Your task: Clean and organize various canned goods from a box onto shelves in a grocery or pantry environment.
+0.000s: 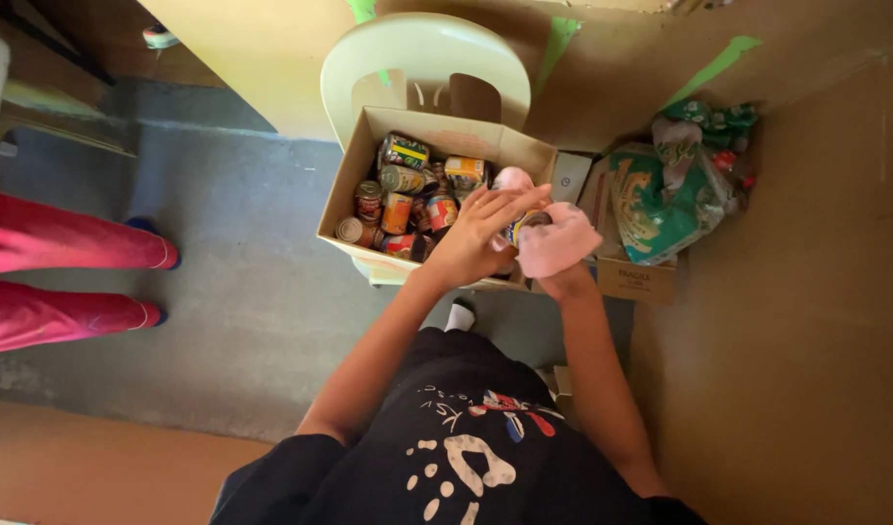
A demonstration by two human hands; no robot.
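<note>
grey floor; left hand [471, 238] steadying a can [526, 225], right hand [558, 243] gripping pink cloth [561, 241], rubbing it, box of cans [359, 170] just beyond.

light: we see soft daylight, brightest upper left on the floor [223, 243] | shadows: faint, diffuse | glare: none | focus: sharp centre, slight motion blur at hands | edges: wide-angle bending

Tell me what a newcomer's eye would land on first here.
An open cardboard box packed with colourful cans sits on a pale plastic chair at centre. Just right of it, the left hand and right hand rub a can with a pink cloth. At far left, someone's bright pink trouser legs stretch across the grey floor.
</note>
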